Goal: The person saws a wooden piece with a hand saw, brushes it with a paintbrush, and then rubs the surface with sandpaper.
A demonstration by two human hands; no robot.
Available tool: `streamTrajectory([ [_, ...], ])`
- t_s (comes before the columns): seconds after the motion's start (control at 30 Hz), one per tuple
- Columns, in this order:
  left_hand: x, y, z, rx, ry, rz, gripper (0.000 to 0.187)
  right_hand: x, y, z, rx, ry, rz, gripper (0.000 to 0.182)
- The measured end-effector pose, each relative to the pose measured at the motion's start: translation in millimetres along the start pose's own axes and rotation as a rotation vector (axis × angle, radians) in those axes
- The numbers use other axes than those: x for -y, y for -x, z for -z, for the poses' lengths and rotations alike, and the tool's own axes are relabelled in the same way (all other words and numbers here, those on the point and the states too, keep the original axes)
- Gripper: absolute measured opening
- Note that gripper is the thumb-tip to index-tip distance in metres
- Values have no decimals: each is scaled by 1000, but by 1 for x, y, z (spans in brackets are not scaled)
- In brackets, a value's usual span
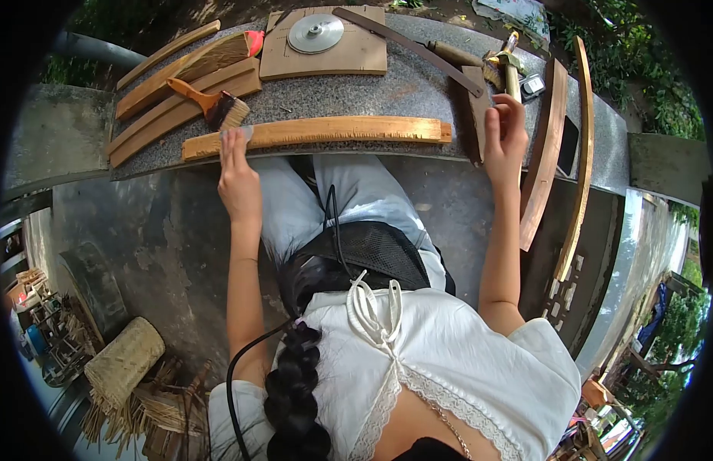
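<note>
A long, slightly curved strip of wood (333,132) lies along the table's near edge, with a stepped end at its right and small dark marks on its face. My left hand (239,177) is at its left part, fingers straight and together, pressing a small pale grey piece (248,132) onto the wood. What this piece is, I cannot make out. Just beyond those fingertips is a paintbrush (210,104) with an orange-brown handle. My right hand (506,142) is raised at the table's right side, fingers loosely bent and apart, holding nothing visible. Beside it is a dark flat wooden piece (475,115).
Several wooden strips (179,107) lie at the left. At the back, a board (322,65) carries a metal disc (316,32) and a flat metal ruler (406,48). Two long strips, one dark (545,154) and one lighter (581,169), overhang the table (318,98) at right.
</note>
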State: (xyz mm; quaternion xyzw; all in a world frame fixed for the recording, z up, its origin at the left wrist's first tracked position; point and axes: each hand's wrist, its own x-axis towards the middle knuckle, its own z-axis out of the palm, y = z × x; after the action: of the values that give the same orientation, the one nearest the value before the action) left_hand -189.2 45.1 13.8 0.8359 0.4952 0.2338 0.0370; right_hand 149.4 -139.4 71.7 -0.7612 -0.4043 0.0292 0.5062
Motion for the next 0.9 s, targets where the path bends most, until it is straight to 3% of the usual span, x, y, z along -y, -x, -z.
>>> streamTrajectory([
  [0.07,46,-7,14,-17,-79,166,49,9,13,-58,203,-151,86,20],
  [0.13,51,-6,11,-46,-134,157,50,24,19,-87,255,-161,62,16],
  [0.3,-47,14,-24,6,40,-148,59,17,16,-107,181,-78,48,12],
  [0.37,-53,16,-27,16,79,-209,60,15,18,-108,167,-56,119,9],
  [0.43,-29,11,-13,47,81,-183,61,15,18,-108,168,-33,129,8],
  [0.47,-15,7,-2,54,50,-76,63,15,19,-109,171,-19,135,8],
  [0.53,31,-1,9,-7,-91,58,61,16,19,-111,154,-7,132,7],
  [0.63,43,-6,2,-91,-92,134,53,16,20,-111,134,35,129,8],
  [0.8,-53,12,-20,-10,97,-186,56,15,20,-112,146,41,140,8],
  [0.9,-38,7,-19,-6,92,-189,56,14,20,-113,141,37,125,7],
])
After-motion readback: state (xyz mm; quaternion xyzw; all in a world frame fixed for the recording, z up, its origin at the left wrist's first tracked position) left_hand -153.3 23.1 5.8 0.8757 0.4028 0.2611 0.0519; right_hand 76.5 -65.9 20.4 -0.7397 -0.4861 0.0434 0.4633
